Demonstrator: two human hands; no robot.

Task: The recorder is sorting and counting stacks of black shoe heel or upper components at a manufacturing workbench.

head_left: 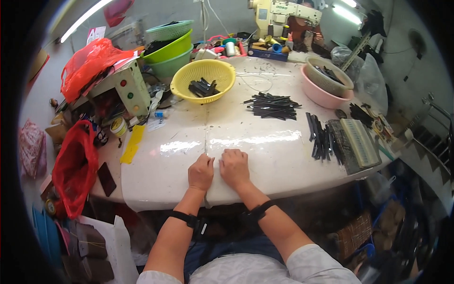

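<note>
Left hand: I see the left hand (201, 171) curled into a fist on the white counter (161, 182), close to the near edge. I cannot tell if anything small is tucked inside.
Right hand: I see the right hand (234, 167) just beside it, palm down, with its bent fingers side by side on the counter. I cannot tell how tightly they fold under.
Arm bands: A black band (179, 216) goes around the left forearm, and one more black band (259, 211) goes around the right.
Middle pile: The black strips (273, 106) lie in a messy heap on the counter, past my right hand and a bit to the right. Neither hand touches them.
Right pile: More black sticks (323, 142) lie farther right, near a pale ribbed block (360, 142) on a dark mat (341, 144).
Yellow basket: Past the hands, the yellow basket (223, 77) has short black bits (203, 88) in it.
Pink tub: The pink tub (312, 91) is at the far right, with a beige basket (346, 84) sitting in it.
Left side: I can see a yellow strip (133, 144), a dark flat phone-like thing (107, 179) and a red bag (73, 165).
Back: A cream sewing machine (288, 13) stands behind, with stacked green bowls (177, 46) to its left.
</note>
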